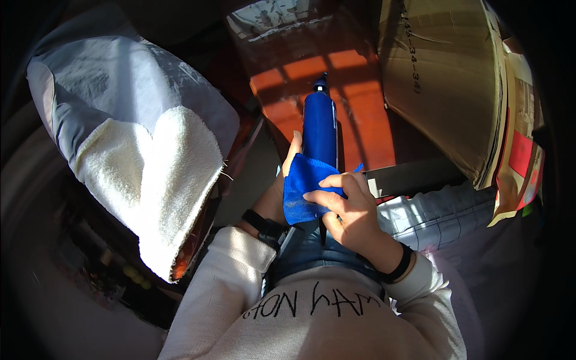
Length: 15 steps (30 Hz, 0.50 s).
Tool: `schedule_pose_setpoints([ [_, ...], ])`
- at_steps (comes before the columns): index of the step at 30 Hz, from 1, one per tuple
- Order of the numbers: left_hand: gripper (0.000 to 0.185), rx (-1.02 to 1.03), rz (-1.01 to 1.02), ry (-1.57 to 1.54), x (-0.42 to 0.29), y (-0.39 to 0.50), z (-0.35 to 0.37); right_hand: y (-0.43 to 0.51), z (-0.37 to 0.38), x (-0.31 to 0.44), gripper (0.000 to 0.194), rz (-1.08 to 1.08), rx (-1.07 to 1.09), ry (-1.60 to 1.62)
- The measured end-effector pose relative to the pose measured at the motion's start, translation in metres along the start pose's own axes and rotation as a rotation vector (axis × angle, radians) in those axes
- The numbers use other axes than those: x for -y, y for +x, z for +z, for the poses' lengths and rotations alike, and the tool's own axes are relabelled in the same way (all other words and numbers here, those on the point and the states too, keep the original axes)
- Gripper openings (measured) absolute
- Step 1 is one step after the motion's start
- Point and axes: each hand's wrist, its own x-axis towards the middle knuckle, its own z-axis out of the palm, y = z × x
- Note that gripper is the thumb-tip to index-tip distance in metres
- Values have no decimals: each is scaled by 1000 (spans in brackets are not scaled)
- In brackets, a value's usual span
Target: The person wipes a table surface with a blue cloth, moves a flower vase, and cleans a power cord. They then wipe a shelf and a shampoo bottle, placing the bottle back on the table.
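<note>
A blue cylindrical bottle (318, 126) with a dark blue cap (320, 83) is held up in front of my lap, its capped end pointing away from me. My left hand (291, 153) grips it from the left side; the thumb shows, and most of the fingers are hidden behind the bottle and cloth. Draped over the near part of the bottle is a blue cloth (303, 193), which covers the near end. My right hand (353, 207) holds this cloth against the bottle, with fingers bent over its front.
Beyond the bottle stands a glossy reddish-brown wooden surface (360, 108), partly sunlit. Flattened cardboard (441, 85) bearing writing leans at the right. Grey fabric (112, 76) and a white fleecy cloth (180, 171) lie at the left. White checked fabric (418, 220) is by my right arm.
</note>
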Motion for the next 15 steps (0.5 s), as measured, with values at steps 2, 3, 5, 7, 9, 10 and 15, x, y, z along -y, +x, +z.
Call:
schedule_pose_setpoints([
  [2,81,45,-47,31,-5,0,6,-1,1,2,43,-45,-9,-132],
  [3,82,-1,-86,51,-9,1,10,-1,1,2,43,-66,-4,-199],
  [5,83,-40,9,150,-8,0,21,-3,4,0,36,-157,-59,-245],
  [7,83,-50,52,144,-10,-1,30,-9,8,-3,31,-219,-68,-297],
  [9,84,-87,45,41,-11,-4,34,-18,11,-6,29,-175,-35,-286],
  [10,84,-52,58,36,-11,-4,35,-22,12,-8,29,-153,-33,-269],
  [15,87,82,49,-128,-16,2,27,-36,0,-30,30,-16,71,-137],
])
